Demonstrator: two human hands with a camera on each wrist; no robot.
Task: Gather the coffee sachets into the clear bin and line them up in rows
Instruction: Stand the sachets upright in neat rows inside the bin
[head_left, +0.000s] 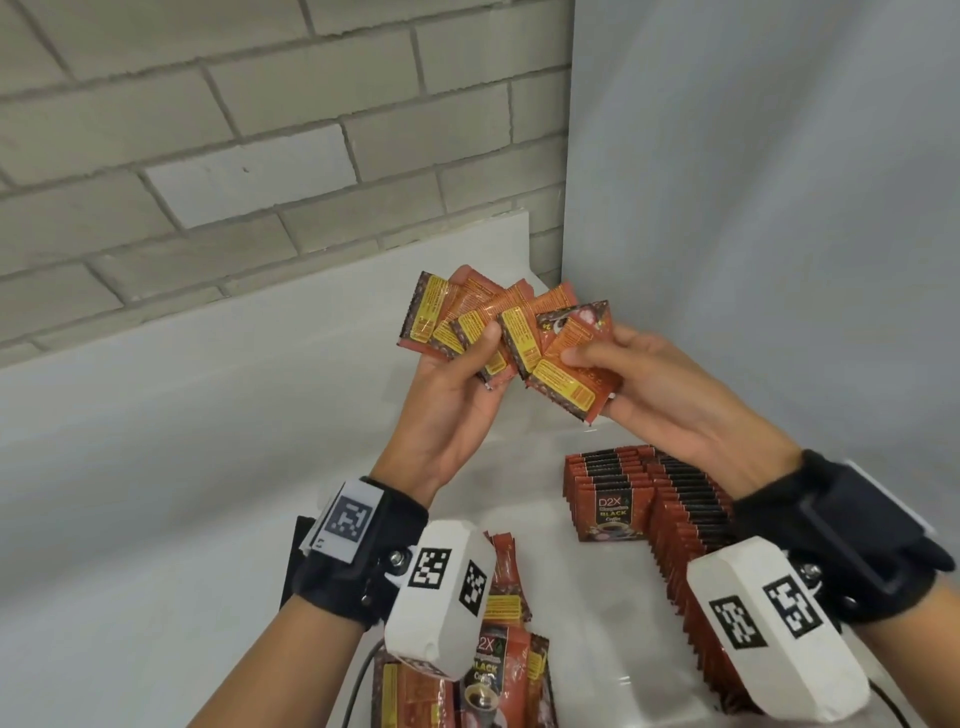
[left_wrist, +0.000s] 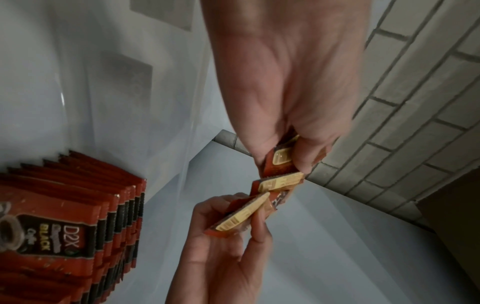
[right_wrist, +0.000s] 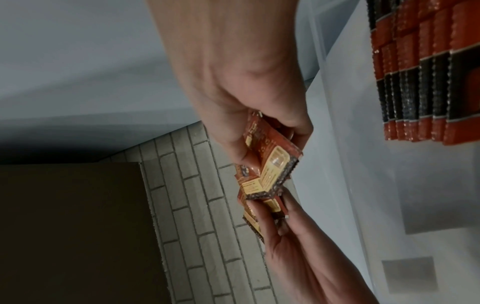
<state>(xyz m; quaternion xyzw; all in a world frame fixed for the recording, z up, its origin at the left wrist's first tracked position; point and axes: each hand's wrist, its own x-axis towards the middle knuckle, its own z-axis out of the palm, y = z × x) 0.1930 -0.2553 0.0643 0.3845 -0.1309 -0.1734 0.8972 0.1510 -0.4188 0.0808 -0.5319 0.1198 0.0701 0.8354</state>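
Observation:
Both hands hold up a fan of several red-orange coffee sachets (head_left: 467, 317) with yellow labels, above the white table. My left hand (head_left: 483, 353) grips the left part of the fan, thumb on the front. My right hand (head_left: 587, 364) pinches the rightmost sachets (head_left: 566, 379). The left wrist view shows the left hand (left_wrist: 285, 156) and the sachets (left_wrist: 280, 181); the right wrist view shows the right hand (right_wrist: 262, 139) on them (right_wrist: 272, 164). Two rows of upright sachets (head_left: 613, 488) stand in the clear bin (left_wrist: 192, 123) below my right hand.
A loose heap of sachets (head_left: 498, 665) lies near my left wrist; whether it is inside the bin is unclear. A grey brick wall (head_left: 208, 156) runs behind the white table (head_left: 156, 467), and a pale panel (head_left: 779, 208) closes the right side. A brown box (right_wrist: 72, 226) stands by the wall.

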